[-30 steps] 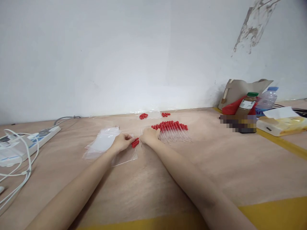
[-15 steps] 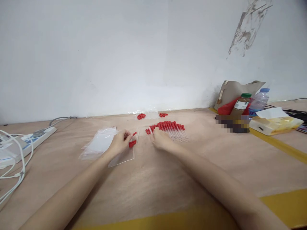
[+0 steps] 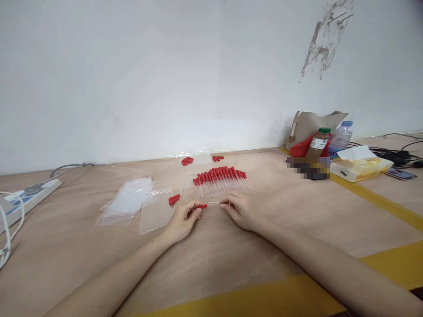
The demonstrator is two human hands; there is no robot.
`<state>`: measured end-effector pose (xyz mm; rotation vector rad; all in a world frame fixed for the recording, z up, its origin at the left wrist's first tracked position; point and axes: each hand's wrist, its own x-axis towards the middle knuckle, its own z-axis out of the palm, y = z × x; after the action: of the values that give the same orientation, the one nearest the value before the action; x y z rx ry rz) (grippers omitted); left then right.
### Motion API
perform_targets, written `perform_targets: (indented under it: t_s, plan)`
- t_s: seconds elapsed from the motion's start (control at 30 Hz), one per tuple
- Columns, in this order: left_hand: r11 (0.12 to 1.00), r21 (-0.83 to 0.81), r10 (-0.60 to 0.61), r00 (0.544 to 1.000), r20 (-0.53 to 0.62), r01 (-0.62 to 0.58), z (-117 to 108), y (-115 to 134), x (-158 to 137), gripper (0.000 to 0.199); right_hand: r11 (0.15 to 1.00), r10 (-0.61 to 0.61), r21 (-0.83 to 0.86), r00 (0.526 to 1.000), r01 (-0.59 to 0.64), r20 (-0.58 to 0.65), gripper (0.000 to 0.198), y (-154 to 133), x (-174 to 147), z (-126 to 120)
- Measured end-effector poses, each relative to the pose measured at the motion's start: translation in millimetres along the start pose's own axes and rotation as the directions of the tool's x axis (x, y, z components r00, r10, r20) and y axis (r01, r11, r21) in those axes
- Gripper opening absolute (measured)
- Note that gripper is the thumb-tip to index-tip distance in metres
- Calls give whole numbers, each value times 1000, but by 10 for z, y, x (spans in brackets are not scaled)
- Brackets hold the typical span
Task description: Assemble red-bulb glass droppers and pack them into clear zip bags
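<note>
My left hand pinches a red rubber bulb whose open end faces right. Across a small gap, my right hand grips a thin clear glass dropper tube, pointed at the bulb. Bulb and tube appear apart. Just beyond both hands lies a row of droppers with red bulbs on their upper ends. Left of my left hand are loose red bulbs and a few thin clear tubes, beside a flat clear bag.
A stack of clear bags lies to the left, near a white power strip. Small red bulb piles rest by the wall. On the right stand a green-capped bottle, a water bottle, a beige bag and a tissue pack.
My right hand has come back from the dropper row, now with a tube in its fingers. My left hand has moved right and nearer with a red bulb. The view has shifted slightly.
</note>
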<state>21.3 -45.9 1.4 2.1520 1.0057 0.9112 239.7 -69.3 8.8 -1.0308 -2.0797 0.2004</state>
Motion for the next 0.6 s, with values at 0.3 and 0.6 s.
perform_targets:
  t_s: [0.3, 0.6]
  plan:
    - [998, -58, -36, 999, 7, 36, 16, 13, -14, 25, 1000, -16, 11, 1000, 16, 21, 17, -12, -12, 86]
    - [995, 43, -83, 992, -100, 88, 32, 81, -45, 28, 994, 77, 68, 995, -81, 71, 18, -83, -31, 121]
